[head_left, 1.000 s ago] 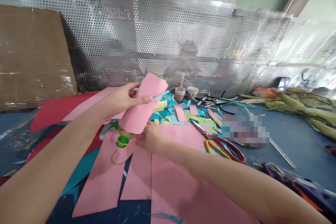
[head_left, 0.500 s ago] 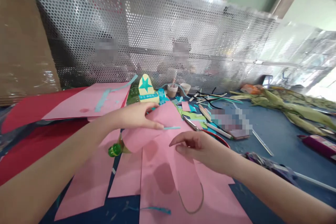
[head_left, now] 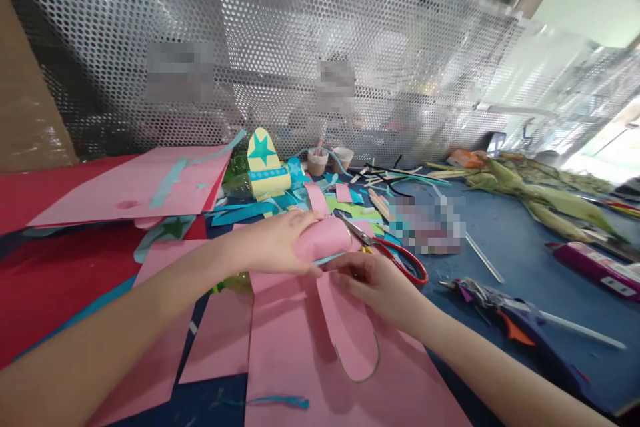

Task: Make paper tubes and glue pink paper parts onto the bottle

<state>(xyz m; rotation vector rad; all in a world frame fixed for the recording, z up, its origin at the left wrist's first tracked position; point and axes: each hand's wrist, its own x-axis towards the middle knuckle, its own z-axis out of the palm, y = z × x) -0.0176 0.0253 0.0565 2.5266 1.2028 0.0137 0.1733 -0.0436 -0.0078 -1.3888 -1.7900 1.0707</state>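
Note:
My left hand (head_left: 275,241) is closed over a roll of pink paper (head_left: 327,237), wrapped around a green bottle (head_left: 239,282) whose end shows under my wrist. A thin light-blue strip (head_left: 331,258) lies along the paper's edge between my hands. My right hand (head_left: 373,283) has its fingers curled and pressed together at that edge. From there a pink flap with a rounded, grey-lined end (head_left: 356,347) hangs down over a large pink sheet (head_left: 290,373). Red-handled scissors (head_left: 400,260) lie just beyond my right hand.
A yellow piece with a teal star (head_left: 261,148) stands at the back beside blue scraps (head_left: 250,210). Two small cups (head_left: 317,163) are behind. To the right lie a glue gun (head_left: 520,327), a purple box (head_left: 595,270) and dry husks (head_left: 545,197). Red sheets (head_left: 100,267) cover the left.
My left hand has moved down and rolled the pink paper tighter. My right hand has come in to touch the paper's edge beside the blue strip. The view has shifted slightly, showing more of the scissors.

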